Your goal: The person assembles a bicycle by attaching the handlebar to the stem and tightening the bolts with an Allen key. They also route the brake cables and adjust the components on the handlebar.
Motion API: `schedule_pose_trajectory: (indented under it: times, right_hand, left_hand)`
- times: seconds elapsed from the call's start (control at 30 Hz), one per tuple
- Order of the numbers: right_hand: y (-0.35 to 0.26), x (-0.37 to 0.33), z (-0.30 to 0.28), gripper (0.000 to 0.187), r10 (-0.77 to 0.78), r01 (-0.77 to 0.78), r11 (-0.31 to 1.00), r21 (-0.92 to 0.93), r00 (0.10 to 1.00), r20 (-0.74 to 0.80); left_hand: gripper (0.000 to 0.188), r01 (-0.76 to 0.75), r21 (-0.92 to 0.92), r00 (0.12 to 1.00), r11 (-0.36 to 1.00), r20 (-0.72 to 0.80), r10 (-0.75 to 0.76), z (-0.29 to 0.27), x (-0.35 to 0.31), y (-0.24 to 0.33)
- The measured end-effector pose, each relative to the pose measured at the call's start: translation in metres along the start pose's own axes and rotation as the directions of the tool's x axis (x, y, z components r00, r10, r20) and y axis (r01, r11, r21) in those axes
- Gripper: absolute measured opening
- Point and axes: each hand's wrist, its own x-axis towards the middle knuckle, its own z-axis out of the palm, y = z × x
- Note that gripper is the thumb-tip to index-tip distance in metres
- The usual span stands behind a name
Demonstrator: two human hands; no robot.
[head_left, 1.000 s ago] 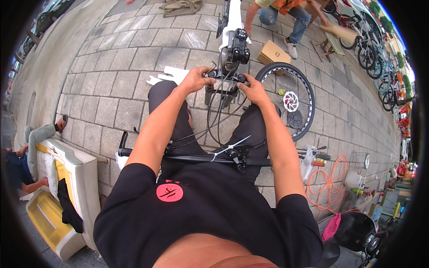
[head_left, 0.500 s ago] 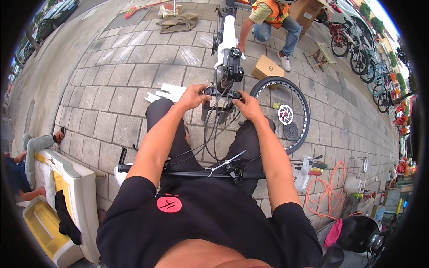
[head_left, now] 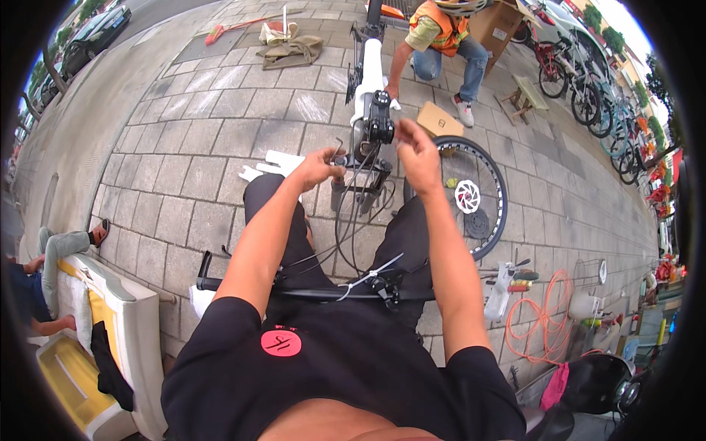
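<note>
Between my knees stands a bicycle front end, with a white frame (head_left: 373, 70), a black stem (head_left: 381, 121) and a dark suspension fork (head_left: 373, 176). My left hand (head_left: 318, 167) is at the left side of the fork crown, fingers closed on what looks like a thin bent hex key (head_left: 339, 144). My right hand (head_left: 418, 156) is raised just right of the stem, apart from the fork, with its fingers loosely bent and nothing visible in them. Black cables (head_left: 338, 220) hang down to the handlebar (head_left: 323, 291), which lies across my lap with a white zip tie (head_left: 371, 275) on it.
A wheel with a disc rotor (head_left: 468, 196) lies right of my knee, by a cardboard box (head_left: 440, 119). A person in an orange vest (head_left: 446, 33) crouches at the frame. White fork-shaped parts (head_left: 276, 162) lie left; an orange hose (head_left: 540, 316) coils at right.
My right hand has let go of the right side of the fork crown and risen beside the stem. My left hand stays at the crown's left side. The fork has shifted slightly.
</note>
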Motion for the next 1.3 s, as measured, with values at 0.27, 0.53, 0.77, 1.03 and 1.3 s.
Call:
schedule_pose_trajectory:
  times: [0.27,0.53,0.77,1.03,1.3]
  right_hand:
    - [-0.072,0.001,0.009,0.099,0.154,-0.105,0.977,-0.186,0.949,0.275]
    - [0.015,0.023,-0.021,0.075,0.358,-0.059,0.611,-0.789,0.91,0.21]
    - [0.074,-0.021,-0.01,0.062,0.376,-0.148,0.655,-0.741,0.915,0.149]
    - [0.08,-0.024,-0.016,0.058,0.361,-0.15,0.623,-0.768,0.926,0.112]
    - [0.075,-0.027,-0.016,0.059,0.358,-0.156,0.629,-0.762,0.928,0.105]
  left_hand:
    - [0.043,-0.071,0.095,0.997,0.993,0.017,0.069,-0.003,0.001,-0.015]
    - [0.041,-0.12,0.276,0.99,0.954,-0.037,0.136,-0.003,0.005,-0.016]
    - [0.044,-0.19,0.29,0.978,0.938,-0.025,0.206,0.002,-0.001,-0.012]
    - [0.046,-0.216,0.35,0.972,0.912,-0.013,0.236,0.011,0.002,-0.005]
    - [0.05,-0.247,0.333,0.96,0.91,-0.039,0.276,0.01,0.011,-0.012]
